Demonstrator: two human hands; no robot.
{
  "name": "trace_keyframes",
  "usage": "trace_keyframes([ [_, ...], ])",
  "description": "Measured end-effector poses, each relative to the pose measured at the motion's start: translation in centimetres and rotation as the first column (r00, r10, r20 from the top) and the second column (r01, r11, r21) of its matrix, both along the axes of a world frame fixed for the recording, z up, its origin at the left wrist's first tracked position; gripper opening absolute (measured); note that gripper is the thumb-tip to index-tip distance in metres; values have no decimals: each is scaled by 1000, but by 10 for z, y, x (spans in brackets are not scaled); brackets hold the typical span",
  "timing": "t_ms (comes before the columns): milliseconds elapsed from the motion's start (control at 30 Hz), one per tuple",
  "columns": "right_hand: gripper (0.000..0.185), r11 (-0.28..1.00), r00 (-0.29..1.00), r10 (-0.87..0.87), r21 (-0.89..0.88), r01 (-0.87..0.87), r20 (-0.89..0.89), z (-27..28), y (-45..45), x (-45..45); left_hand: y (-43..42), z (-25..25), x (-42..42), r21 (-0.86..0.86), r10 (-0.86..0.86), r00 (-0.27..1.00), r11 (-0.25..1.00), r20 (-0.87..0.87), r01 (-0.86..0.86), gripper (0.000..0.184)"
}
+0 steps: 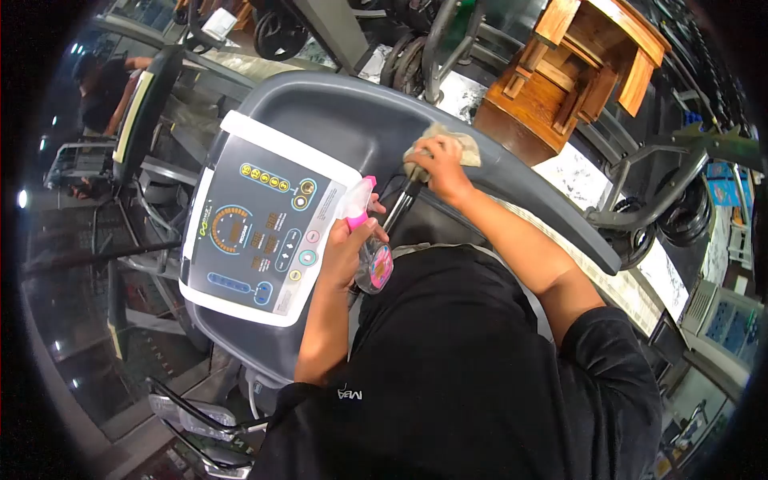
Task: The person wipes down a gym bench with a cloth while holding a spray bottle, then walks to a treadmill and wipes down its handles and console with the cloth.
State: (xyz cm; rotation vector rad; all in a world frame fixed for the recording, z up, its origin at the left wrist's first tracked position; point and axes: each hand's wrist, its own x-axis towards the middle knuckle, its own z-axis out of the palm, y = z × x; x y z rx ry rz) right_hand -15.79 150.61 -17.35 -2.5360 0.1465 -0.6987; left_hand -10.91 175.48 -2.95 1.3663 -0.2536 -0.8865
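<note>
My left hand (352, 248) is wrapped round a clear spray bottle (378, 269) with a pink collar and a pink label. It is close to the right edge of a treadmill console (256, 228), which carries a display, buttons and a white border. My right hand (438, 166) presses a beige cloth (460, 148) onto the dark grey treadmill frame (336, 104), near where the side rail begins. The fingers are bent over the cloth and cover part of it. A dark handlebar (400, 210) lies between my two hands.
A wooden cabinet-like piece (536, 96) stands beyond the right rail. Weight plates (688, 212) and metal racks surround the treadmill. At the left, a padded gym machine (144, 116) stands near a dark reflective surface showing a person.
</note>
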Motion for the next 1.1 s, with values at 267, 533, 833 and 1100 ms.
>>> trace_keyframes([
  [267,23,987,973,84,-113,-111,-216,14,-49,-58,-37,-3,12,-88,-199,980,976,23,200,53],
  [533,28,975,943,-222,-53,215,-247,-7,-107,-218,-83,-11,-3,-82,-327,945,942,-19,324,47],
  [833,57,651,644,-720,70,756,-260,-54,-150,-386,-94,-18,-26,-39,-289,957,957,-18,288,48],
  [1100,55,12,18,-933,18,1000,-360,-69,-89,-213,-49,3,-26,24,-62,998,998,-9,62,48],
])
